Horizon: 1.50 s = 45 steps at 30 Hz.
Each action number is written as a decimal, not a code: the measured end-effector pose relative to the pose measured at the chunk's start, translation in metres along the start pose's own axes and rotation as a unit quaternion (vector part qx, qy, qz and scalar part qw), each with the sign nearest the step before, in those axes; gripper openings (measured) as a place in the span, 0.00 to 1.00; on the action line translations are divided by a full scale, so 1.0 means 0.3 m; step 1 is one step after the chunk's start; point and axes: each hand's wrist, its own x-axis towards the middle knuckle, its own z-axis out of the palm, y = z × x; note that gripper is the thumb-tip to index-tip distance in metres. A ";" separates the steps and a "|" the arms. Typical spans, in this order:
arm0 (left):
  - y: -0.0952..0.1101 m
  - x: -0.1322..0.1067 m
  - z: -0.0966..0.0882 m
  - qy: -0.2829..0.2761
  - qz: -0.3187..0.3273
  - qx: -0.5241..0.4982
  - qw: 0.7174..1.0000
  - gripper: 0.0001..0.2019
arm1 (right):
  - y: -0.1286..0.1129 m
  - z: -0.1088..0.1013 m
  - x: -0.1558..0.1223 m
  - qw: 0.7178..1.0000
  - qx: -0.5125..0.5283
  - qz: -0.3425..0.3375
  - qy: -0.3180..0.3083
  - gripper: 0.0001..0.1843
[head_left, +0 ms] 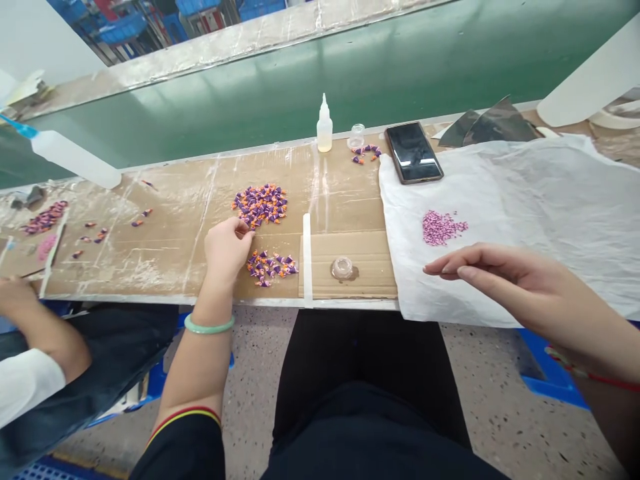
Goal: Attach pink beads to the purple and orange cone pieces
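Note:
My left hand (227,248), with a green bangle on its wrist, is at the lower edge of a pile of small purple-and-orange pieces (261,204). Its thumb and forefinger are pinched together; whatever lies between them is hidden. Just below it a smaller group of the same purple-and-orange pieces (270,267) is spread out. My right hand (505,273) hovers over the white cloth (505,187), its fingers stretched out and the thumb slightly apart. Beyond its fingertips lies a heap of tiny pink beads (441,228). Between my hands, a small clear round dish (343,268) rests on cardboard (370,253).
A dropper bottle (325,130) stands at the back, near a clear cup (357,135), a few more pieces (367,153) and a phone (414,152). White bottles lean at both sides. Another person's arm (35,320) is at the far left. A white strip (307,260) edges the cardboard.

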 end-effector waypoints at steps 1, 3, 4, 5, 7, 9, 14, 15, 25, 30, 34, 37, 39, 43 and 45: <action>0.007 0.001 -0.002 -0.009 0.005 0.020 1.000 0.02 | 0.004 -0.002 -0.003 1.000 0.003 0.009 0.002 0.20; 0.016 0.000 -0.002 -0.023 0.018 0.038 0.999 0.04 | 0.008 -0.006 -0.008 1.000 0.002 0.026 0.010 0.21; 0.017 0.000 -0.001 -0.030 0.025 0.038 0.998 0.06 | 0.009 -0.008 -0.010 0.999 0.000 0.035 0.017 0.21; 0.017 -0.001 0.001 -0.037 0.032 0.036 0.998 0.07 | 0.009 -0.010 -0.011 0.999 -0.003 0.044 0.025 0.21; 0.012 -0.003 0.007 -0.045 0.042 0.029 0.998 0.11 | 0.008 -0.012 -0.012 0.998 -0.007 0.057 0.037 0.22; 0.007 -0.008 0.012 -0.040 0.054 0.018 0.998 0.14 | 0.008 -0.013 -0.011 0.997 -0.003 0.061 0.044 0.22; -0.002 -0.045 -0.005 -0.015 0.098 -0.097 0.990 0.12 | 0.027 -0.018 -0.015 0.997 0.032 0.036 0.061 0.18; -0.003 -0.058 -0.014 -0.013 0.108 -0.133 0.985 0.10 | 0.033 -0.023 -0.019 0.997 0.036 0.032 0.068 0.17; 0.021 -0.264 -0.081 -0.024 -0.070 -0.502 0.862 0.09 | 0.091 -0.070 -0.038 0.986 0.008 -0.033 0.164 0.08; 0.055 -0.349 -0.068 -0.163 -0.057 -0.540 0.824 0.09 | 0.185 -0.040 0.019 0.962 -0.201 -0.143 0.116 0.08; 0.078 -0.383 -0.039 -0.229 -0.036 -0.519 0.823 0.09 | 0.215 -0.018 0.064 0.953 -0.247 -0.155 0.086 0.08; 0.114 -0.405 -0.022 -0.268 -0.012 -0.516 0.813 0.09 | 0.218 -0.013 0.084 0.949 -0.267 -0.152 0.068 0.07; 0.141 -0.414 -0.017 -0.269 0.017 -0.521 0.810 0.09 | 0.224 -0.014 0.091 0.946 -0.276 -0.154 0.071 0.07; 0.179 -0.415 -0.019 -0.249 0.054 -0.519 0.816 0.10 | 0.243 -0.018 0.101 0.949 -0.258 -0.168 0.067 0.08; 0.187 -0.414 -0.026 -0.240 0.062 -0.509 0.824 0.09 | 0.246 -0.019 0.103 0.951 -0.249 -0.172 0.065 0.09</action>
